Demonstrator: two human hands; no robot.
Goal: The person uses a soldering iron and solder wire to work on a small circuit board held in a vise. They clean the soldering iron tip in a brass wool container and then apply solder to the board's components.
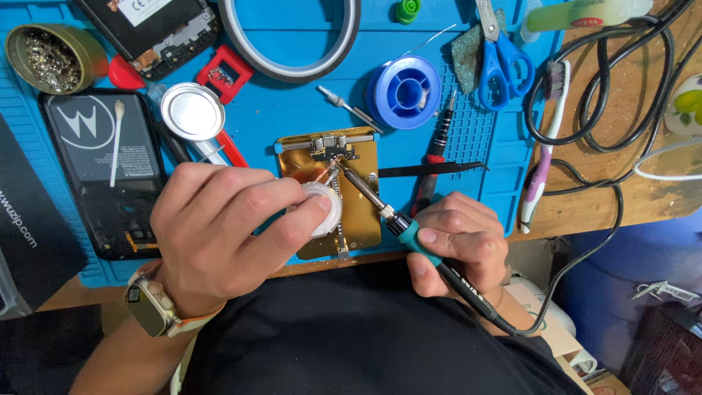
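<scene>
Soldering is in hand: your right hand [457, 238] grips the iron [409, 232], tip at the small board [333, 150] atop the gold holder [362, 212]; your left hand [219, 227] pinches a white spool [325, 208] just below it. Next calls for steady feeding, I judge.

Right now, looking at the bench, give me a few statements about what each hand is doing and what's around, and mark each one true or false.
1. The right hand holds a soldering iron with a teal grip. True.
2. The left hand holds the blue scissors. False: it holds a small white round container; the scissors lie untouched on the blue mat.
3. The iron's tip points at a small circuit board clamped on a gold holder. True.
4. A cotton swab lies on the black phone back. True.
5. The toothbrush stands in a cup. False: the toothbrush lies flat at the mat's edge.
</scene>
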